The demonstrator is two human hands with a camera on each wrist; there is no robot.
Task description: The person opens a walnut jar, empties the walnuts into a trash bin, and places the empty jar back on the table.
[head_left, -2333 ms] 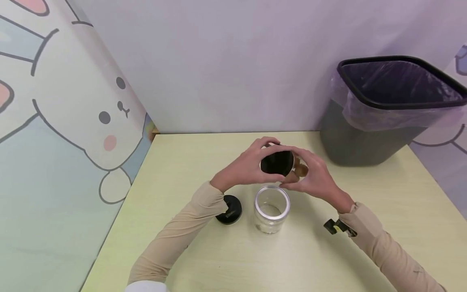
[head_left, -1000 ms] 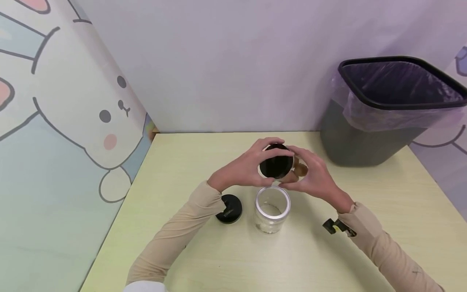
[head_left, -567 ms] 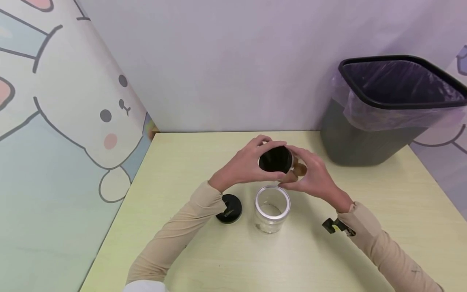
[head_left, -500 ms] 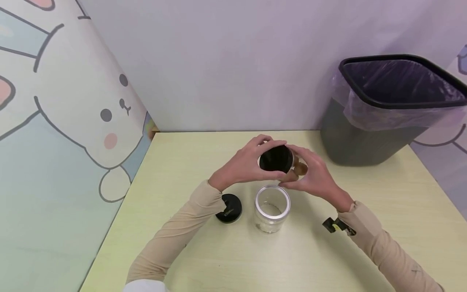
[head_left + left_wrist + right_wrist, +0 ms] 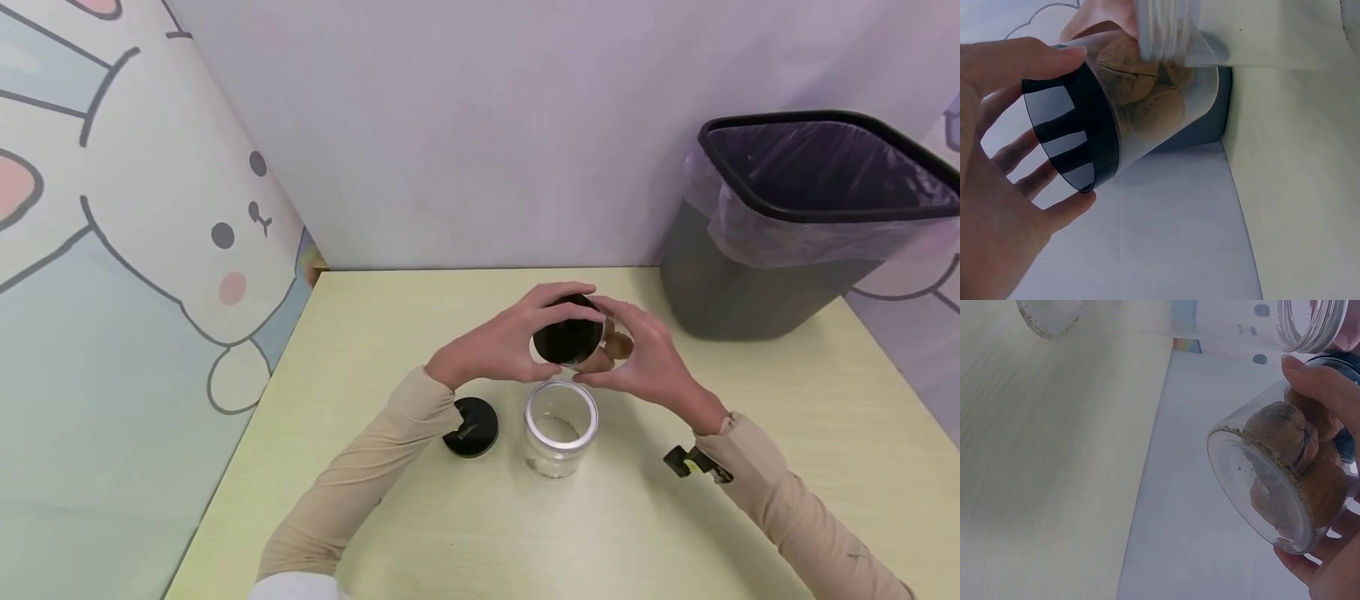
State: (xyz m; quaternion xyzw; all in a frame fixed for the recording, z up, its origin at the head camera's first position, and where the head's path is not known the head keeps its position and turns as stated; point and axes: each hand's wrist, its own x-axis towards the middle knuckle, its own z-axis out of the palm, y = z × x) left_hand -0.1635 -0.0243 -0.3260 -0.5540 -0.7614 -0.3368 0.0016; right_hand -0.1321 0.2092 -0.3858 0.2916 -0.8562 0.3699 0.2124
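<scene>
Both hands hold one clear jar point(image 5: 592, 337) up in the air over the table point(image 5: 390, 333). No words or labels can be read on it. The jar lies tipped on its side and has brown walnuts point(image 5: 1297, 456) inside. A black lid point(image 5: 567, 340) is on the end of the jar that faces the person.

The left hand point(image 5: 502, 342) has its fingers curled round the black lid. In the left wrist view, the thumb and fingertips point(image 5: 1069, 209) touch the lid's edge. The right hand point(image 5: 648, 362) has its fingers curled round the glass body of the jar, with the clear bottom sticking out past them.

Just below the hands an empty jar point(image 5: 560, 429) stands upright and open on the table. A second black lid point(image 5: 471, 427) lies flat beside it, on its left. A black bin point(image 5: 757, 292) with a plastic liner stands at the far right of the table. A cartoon bunny point(image 5: 225, 242) is drawn on the left wall.
</scene>
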